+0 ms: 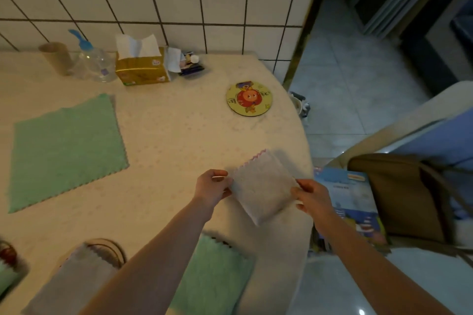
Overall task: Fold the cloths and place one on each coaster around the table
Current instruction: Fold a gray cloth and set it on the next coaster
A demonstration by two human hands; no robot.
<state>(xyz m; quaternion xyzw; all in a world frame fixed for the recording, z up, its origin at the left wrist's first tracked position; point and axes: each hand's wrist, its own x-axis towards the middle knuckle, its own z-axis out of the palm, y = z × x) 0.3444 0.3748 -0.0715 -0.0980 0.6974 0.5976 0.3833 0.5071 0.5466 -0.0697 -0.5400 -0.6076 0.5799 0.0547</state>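
Head view is showing the left hand and right hand pinching opposite edges of a folded pale cloth, just above the table near its right rim. It is looking light and limp; gripping both sides should keep the folds together toward the cartoon coaster farther back.

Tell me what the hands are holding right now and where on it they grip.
Both hands hold the folded grey cloth: the left hand pinches its left corner, the right hand its right corner.
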